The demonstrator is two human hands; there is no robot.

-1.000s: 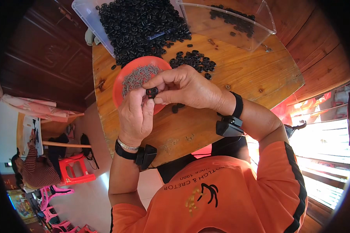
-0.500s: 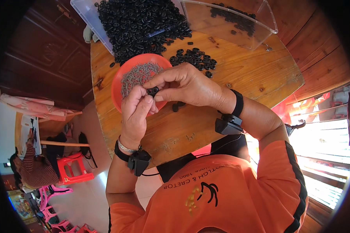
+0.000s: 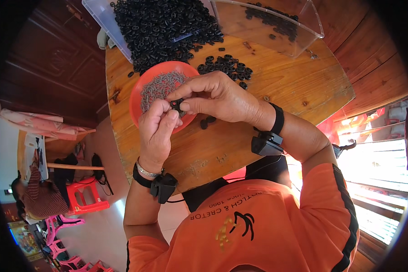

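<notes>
Between the fingertips of both my hands is a small black oval plastic piece (image 3: pixel 176 104) with holes in it. My left hand (image 3: pixel 157 124) pinches it from below and left with thumb and fingers. From the right, the thumb and forefinger of my right hand (image 3: pixel 215 97) close on its other side. Both hands hover over the near right edge of a round orange-red bowl (image 3: pixel 136 97). In the bowl lie many small grey metal screws (image 3: pixel 158 87). My fingers partly hide the piece and the bowl's near side.
A heap of black pieces (image 3: pixel 163 31) spills from a clear bin (image 3: pixel 93 9) at the far left. A smaller group (image 3: pixel 231 68) lies right of the bowl. Another clear container (image 3: pixel 299 45) is at far right. A person (image 3: pixel 45 199) sits near a red stool (image 3: pixel 86 197) at left.
The black piece has turned slightly in my fingertips and moved a little up and left. My right hand has shifted slightly with it; both hands keep their grip.
</notes>
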